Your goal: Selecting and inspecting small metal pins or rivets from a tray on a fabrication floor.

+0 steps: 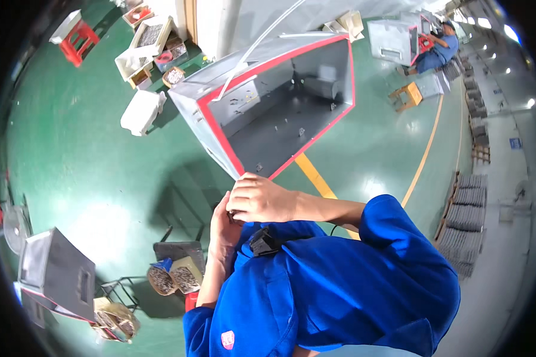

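A large grey metal housing (pixel 286 125) stands in front of me, its open side edged in red. Small metal fittings dot its inner walls. My right hand (pixel 261 199) is closed with curled fingers, at the red-edged corner nearest me. Just below and left of it, my left hand (pixel 222 225) is closed too, its fingertips meeting my right hand's. Something small and dark shows between them, too hidden to name. A thin white strip (pixel 253 50) runs down from above, across the housing's upper edge.
Bins of small parts (pixel 152 35) and a white-covered stool (pixel 142 113) stand far left. Near left are boxes of parts (pixel 184 275) and another grey housing (pixel 62 271). A co-worker (pixel 441 47) sits far right beside a housing. Stacked grey panels (pixel 463 220) line the right.
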A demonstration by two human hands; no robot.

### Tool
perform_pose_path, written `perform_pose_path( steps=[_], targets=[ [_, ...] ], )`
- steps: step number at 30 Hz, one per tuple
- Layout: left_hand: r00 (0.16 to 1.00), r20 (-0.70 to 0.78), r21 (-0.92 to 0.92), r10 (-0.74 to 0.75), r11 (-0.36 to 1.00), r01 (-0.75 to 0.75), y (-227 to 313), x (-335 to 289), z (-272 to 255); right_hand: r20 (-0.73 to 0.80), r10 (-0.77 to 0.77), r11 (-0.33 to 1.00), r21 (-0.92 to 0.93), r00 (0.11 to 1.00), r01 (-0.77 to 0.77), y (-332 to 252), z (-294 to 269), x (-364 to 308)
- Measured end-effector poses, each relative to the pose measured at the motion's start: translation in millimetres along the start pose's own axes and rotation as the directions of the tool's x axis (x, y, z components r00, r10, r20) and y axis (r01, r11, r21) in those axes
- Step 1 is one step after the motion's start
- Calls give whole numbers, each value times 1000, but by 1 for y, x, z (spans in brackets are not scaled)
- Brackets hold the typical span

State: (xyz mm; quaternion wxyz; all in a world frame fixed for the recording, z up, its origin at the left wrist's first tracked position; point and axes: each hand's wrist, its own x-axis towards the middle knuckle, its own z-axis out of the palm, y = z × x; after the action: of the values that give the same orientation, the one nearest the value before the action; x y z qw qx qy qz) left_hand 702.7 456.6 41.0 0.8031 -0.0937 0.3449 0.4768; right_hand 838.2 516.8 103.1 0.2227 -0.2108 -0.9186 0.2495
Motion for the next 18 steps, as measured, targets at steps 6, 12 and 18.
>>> perform_pose_path(
  steps=[6, 12, 18],
  targets=[
    [925, 362, -107, -114, 981, 162, -25, 24, -13, 39, -57, 963, -261, 998, 66, 10, 6, -42],
    [949, 311, -59, -51, 996, 72, -61, 41, 26, 51, -147, 968, -199, 988, 154, 45, -19, -75],
    [949, 311, -37, -51, 997, 65, -97, 81, 52, 63, -172, 961, -210, 983, 181, 89, -53, -111]
  ],
)
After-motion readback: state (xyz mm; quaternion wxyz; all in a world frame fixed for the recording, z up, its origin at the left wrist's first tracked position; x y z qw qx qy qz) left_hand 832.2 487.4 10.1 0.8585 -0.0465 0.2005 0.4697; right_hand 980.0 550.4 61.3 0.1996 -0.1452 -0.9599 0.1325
